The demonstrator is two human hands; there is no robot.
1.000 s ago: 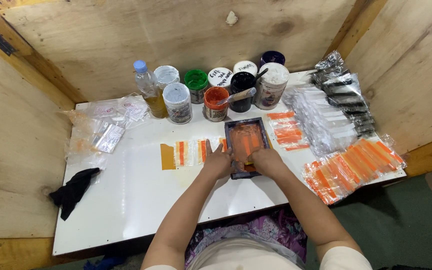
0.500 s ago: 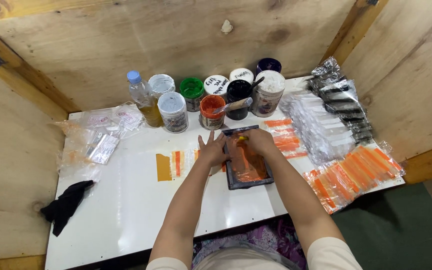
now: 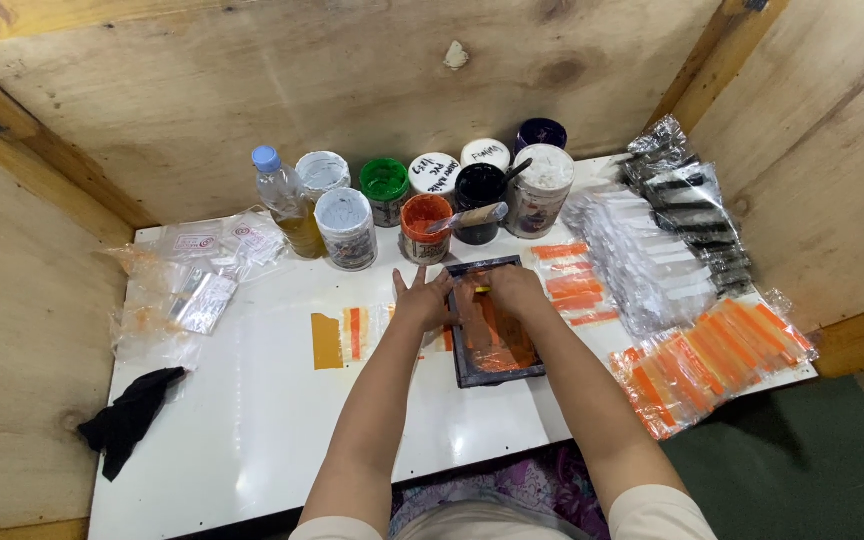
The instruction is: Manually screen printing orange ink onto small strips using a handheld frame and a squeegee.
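A small dark printing frame, smeared with orange ink, lies on the white table. My left hand rests flat on the frame's left edge with its fingers spread. My right hand is closed at the far end of the frame; the yellow tip of a small scraper shows beside its fingers. Under and to the left of the frame lie clear strips with orange bars and a mustard-coloured patch.
Behind the frame stand several ink jars: green, orange with a spatula across it, and black. A bottle stands to their left. Plastic bags and a black cloth lie left; orange strip bundles and clear packets lie right. Wooden walls enclose the table.
Both hands have slid from the near end of the frame to its far end, the right one travelling across the inked screen. The frame stays in place.
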